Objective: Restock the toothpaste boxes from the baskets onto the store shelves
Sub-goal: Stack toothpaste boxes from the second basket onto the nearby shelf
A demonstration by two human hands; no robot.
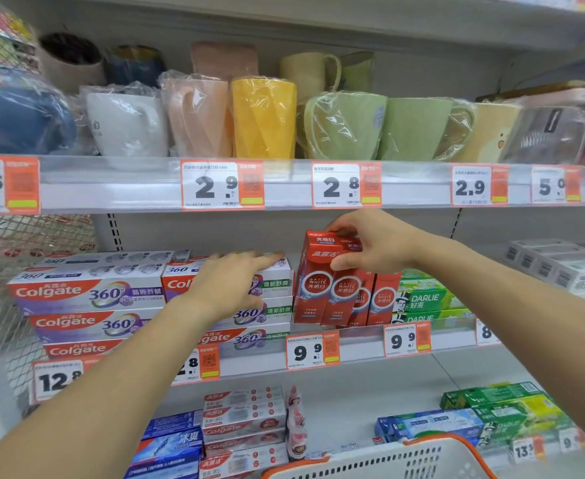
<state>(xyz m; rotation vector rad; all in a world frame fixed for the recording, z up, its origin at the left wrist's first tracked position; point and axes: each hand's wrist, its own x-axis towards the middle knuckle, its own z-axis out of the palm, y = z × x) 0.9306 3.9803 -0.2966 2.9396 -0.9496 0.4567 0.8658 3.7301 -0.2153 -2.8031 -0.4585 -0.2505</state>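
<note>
I see my right hand (363, 243) pinching the glossy red toothpaste box (313, 278) upright, leftmost in the red row (370, 299). Left of it, my left hand (230, 285) lies flat, fingers straight, on the Colgate 360 stack (270, 288) (labels partly hidden). Below, the perforated basket (381, 459) is cut off.

Counts, middle shelf: 4 red boxes (318, 288) standing upright; 2 green boxes (426, 300) stacked beside them; approx. 3 purple-white boxes (87, 292) stacked at left, 3 more w/ green label (270, 311) next to those. Top shelf: approx. 10 cups (263, 119), most in plastic wrap, back ones hard to count. Price tags (222, 184): 5 on top rail, 5 on middle rail. 1 basket (388, 458) at bottom. 2 hands in view.
</note>
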